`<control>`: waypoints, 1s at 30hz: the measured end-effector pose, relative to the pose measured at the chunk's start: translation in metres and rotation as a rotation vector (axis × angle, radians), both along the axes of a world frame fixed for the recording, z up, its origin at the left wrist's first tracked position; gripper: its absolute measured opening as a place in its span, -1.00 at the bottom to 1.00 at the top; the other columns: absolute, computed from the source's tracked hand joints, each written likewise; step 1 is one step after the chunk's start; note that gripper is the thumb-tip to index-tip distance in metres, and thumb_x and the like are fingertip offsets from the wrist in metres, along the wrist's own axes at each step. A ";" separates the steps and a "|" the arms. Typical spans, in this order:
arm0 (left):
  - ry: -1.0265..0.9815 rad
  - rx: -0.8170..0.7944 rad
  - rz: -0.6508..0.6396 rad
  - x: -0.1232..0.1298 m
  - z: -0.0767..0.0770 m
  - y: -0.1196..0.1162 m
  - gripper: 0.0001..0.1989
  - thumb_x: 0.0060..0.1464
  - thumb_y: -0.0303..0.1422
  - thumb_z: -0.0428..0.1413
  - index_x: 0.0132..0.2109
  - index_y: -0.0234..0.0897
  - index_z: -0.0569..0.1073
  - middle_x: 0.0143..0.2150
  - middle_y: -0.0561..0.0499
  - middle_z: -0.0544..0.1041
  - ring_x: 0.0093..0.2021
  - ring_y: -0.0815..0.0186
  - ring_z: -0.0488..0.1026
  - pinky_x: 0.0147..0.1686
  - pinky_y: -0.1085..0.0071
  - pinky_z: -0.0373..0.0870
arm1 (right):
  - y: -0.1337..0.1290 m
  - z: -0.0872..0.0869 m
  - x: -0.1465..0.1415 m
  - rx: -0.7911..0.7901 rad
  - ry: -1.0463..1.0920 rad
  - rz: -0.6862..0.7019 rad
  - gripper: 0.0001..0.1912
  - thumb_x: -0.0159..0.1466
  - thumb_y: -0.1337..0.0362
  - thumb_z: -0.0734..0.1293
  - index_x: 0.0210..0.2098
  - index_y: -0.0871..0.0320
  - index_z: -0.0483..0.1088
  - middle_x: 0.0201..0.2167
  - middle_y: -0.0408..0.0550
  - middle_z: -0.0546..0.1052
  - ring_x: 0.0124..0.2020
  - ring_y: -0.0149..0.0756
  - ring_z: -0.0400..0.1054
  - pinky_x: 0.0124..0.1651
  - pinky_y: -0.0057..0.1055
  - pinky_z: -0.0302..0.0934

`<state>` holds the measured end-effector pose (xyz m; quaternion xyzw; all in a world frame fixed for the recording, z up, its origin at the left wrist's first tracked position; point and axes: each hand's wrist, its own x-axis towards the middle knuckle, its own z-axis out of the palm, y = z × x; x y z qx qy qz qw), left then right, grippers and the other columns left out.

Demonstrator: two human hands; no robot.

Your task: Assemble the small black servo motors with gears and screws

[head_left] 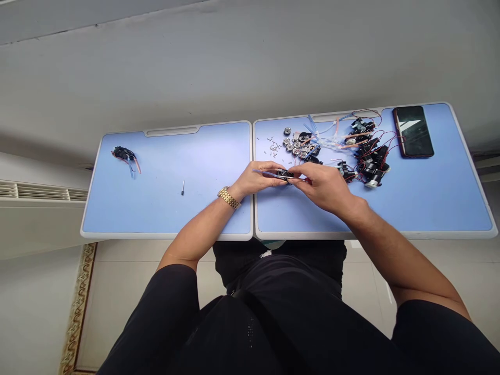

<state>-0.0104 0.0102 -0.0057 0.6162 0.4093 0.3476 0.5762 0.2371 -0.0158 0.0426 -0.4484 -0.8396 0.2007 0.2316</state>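
Note:
Just right of the gap between two tabletops, my left hand (258, 178) is closed around a small black plastic assembly (284, 174). A thin bluish tube (263, 172) sticks out of it toward my left wrist. My right hand (326, 186) pinches at the right end of this assembly, thumb and index finger pressed together. A thin pale strip runs between the two hands, too small to name. Behind my fingers lie several round silver metal parts (287, 141) and loose small screws (274, 147).
More black assemblies with red wires (371, 159) and clear tubes (326, 139) crowd the right table. A phone (414, 132) lies beyond them. On the left table are a small screwdriver (183, 188) and another black assembly with tubes (124, 153). A wall stands behind both tables.

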 end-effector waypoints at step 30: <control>-0.055 -0.008 -0.050 0.000 0.000 -0.001 -0.58 -0.03 -0.20 0.55 -0.03 -0.26 0.77 -0.08 -0.10 0.80 -0.06 0.19 0.74 0.05 0.25 0.70 | 0.052 0.051 -0.018 0.070 -0.674 0.588 -0.68 0.37 0.49 0.24 -0.07 0.05 0.55 -0.52 -0.09 0.59 -0.58 -0.21 0.29 -0.36 -0.12 0.02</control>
